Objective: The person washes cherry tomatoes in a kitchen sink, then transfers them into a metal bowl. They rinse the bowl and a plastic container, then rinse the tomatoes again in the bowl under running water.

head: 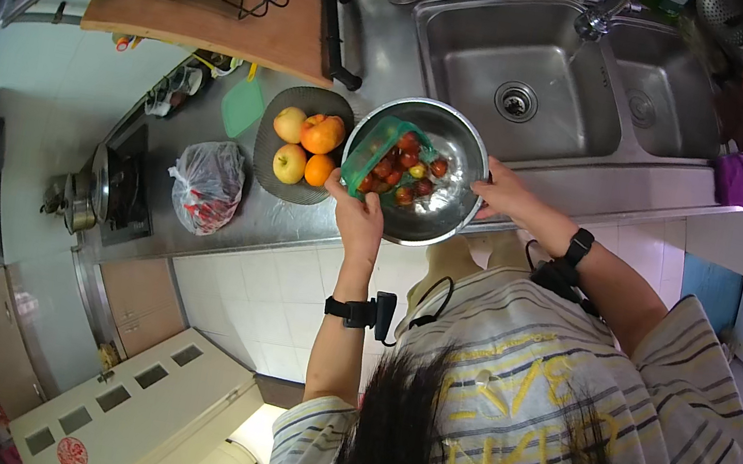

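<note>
A round stainless-steel bowl [442, 225] is held between my two hands, beside the front left corner of the sink. Inside it lie several small, mostly red fruits [407, 158], one of them yellowish, and a translucent green plastic bag or net [372, 151] partly covers them. My left hand [357, 219] grips the bowl's near left rim, its thumb by the green plastic; whether it also pinches the plastic, I cannot tell. On the opposite side, my right hand [505, 192] holds the right rim. Palms and some fingers are hidden.
Left of the bowl, a ribbed fruit dish [278, 109] holds apples and an orange [319, 170]. A tied plastic bag [206, 186] and pots [81, 202] stand farther left. The double sink [466, 63], with its faucet [593, 24], lies ahead. A wooden shelf [229, 24] overhangs the counter.
</note>
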